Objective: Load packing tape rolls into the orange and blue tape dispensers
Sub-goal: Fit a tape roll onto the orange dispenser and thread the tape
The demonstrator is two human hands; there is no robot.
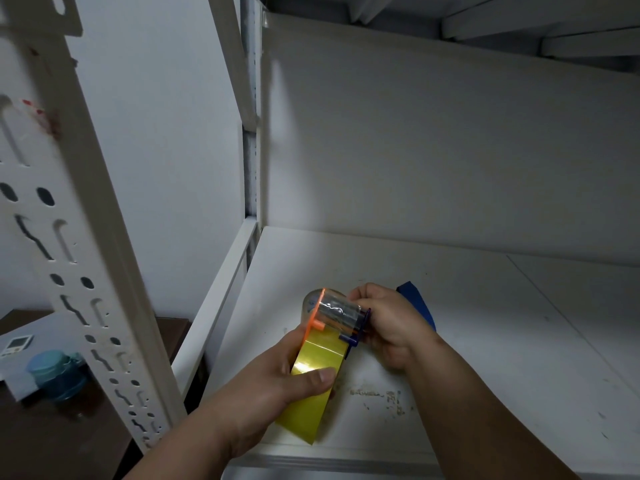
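Over the white shelf board [485, 341] I hold a yellow packing tape roll [313, 375] fitted with an orange side plate [313, 318] and a blue side plate [358, 332], a clear roller [341, 311] between them. My left hand [277, 379] grips the yellow roll from the left, thumb across its face. My right hand [388, 323] pinches the blue plate and the roller end. A blue dispenser part [417, 303] sticks out behind my right hand, mostly hidden.
White slotted shelf uprights [79, 237] stand at the left and a white back panel [450, 150] closes the rear. Beyond the frame, on a dark table, sit a teal-lidded jar [57, 375] and a small white device [15, 344].
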